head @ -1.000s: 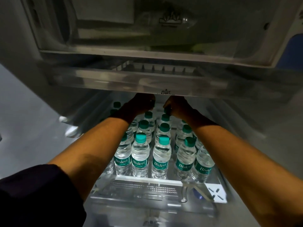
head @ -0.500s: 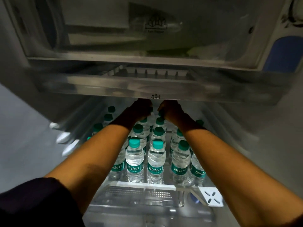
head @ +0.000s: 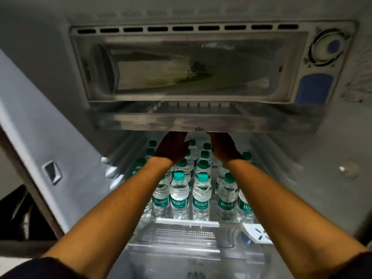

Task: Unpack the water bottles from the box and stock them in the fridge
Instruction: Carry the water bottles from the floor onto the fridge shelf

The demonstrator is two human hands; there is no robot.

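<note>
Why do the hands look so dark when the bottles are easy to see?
In the head view, both the left hand and right hand sit in shadow under the clear tray, while light falls on the front water bottles; the wide lens bends the fridge wall, and edges look soft.

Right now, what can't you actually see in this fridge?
- Fingertips of the left hand and right hand: under the tray, head view, so any grip is unclear.
- Back-row bottles: covered by hands and forearms.
- The box: out of frame.
- The drawer's contents: blurred, dim.
</note>
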